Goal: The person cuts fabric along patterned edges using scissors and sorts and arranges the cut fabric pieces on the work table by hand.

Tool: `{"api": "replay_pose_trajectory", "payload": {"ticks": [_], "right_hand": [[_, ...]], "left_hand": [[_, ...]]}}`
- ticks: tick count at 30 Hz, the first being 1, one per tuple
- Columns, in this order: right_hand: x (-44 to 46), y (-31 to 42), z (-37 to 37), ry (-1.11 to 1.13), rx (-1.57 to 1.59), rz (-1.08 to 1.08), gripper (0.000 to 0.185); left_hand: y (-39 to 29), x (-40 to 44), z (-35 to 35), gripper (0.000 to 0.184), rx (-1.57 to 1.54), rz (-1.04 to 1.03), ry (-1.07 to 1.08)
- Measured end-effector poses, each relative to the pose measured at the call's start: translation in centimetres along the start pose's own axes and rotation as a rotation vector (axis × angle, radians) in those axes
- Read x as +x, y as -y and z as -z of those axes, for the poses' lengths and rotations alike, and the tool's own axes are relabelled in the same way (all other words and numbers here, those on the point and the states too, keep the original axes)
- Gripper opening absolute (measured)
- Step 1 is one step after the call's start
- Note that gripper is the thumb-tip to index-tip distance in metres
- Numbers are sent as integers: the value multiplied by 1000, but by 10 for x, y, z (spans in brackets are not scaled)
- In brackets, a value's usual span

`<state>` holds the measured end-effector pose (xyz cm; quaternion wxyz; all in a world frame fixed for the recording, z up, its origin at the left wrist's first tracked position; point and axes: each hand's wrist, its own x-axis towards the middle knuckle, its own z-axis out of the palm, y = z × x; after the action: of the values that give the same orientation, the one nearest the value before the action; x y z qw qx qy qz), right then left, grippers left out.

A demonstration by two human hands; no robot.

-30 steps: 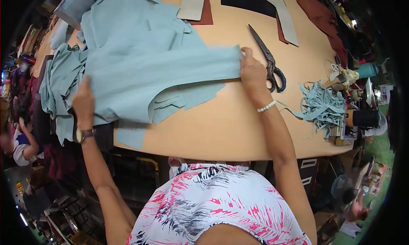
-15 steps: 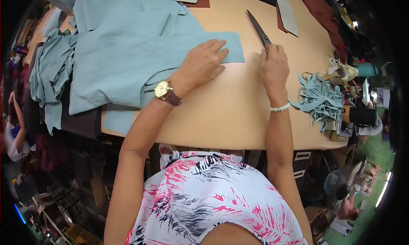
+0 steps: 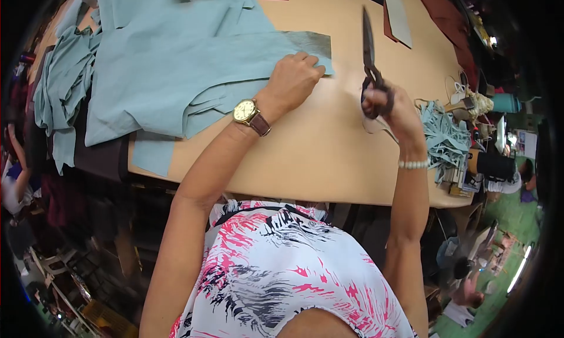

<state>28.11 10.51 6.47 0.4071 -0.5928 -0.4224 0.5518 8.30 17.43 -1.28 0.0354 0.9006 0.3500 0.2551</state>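
Light blue-green fabric (image 3: 194, 68) lies spread in layers over the left part of the table (image 3: 282, 162). My left hand (image 3: 294, 82) pinches the near edge of its narrow right end, fingers closed on the cloth. To the right, my right hand (image 3: 396, 112) is closed round the handles of dark scissors (image 3: 368, 44), held up over the table with the tips pointing away from me. The scissors' blades look closed and stand apart from the fabric. Motion blurs the handles a little.
A heap of thin blue-green strips (image 3: 443, 132) lies at the table's right edge, beside a brush (image 3: 461, 105) and a teal roll (image 3: 506, 102). Rust-coloured fabric (image 3: 446, 21) is at the far right. More crumpled fabric (image 3: 64, 85) hangs off the left side.
My left hand moved from the fabric's left side to its right end. My right hand let go of that end and lifted the scissors off the table.
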Motion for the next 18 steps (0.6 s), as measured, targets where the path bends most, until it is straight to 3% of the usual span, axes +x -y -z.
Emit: {"api": "replay_pose_trajectory", "payload": {"ticks": [5, 11, 18], "right_hand": [[-64, -8, -17, 32, -38, -125, 21], [-126, -31, -18, 1, -38, -320, 33], [-117, -27, -35, 1, -109, -340, 27]], "left_hand": [[0, -1, -1, 17, -113, 42, -133], [8, -4, -2, 17, -228, 50, -128], [6, -3, -2, 17, -203, 9, -102]]}}
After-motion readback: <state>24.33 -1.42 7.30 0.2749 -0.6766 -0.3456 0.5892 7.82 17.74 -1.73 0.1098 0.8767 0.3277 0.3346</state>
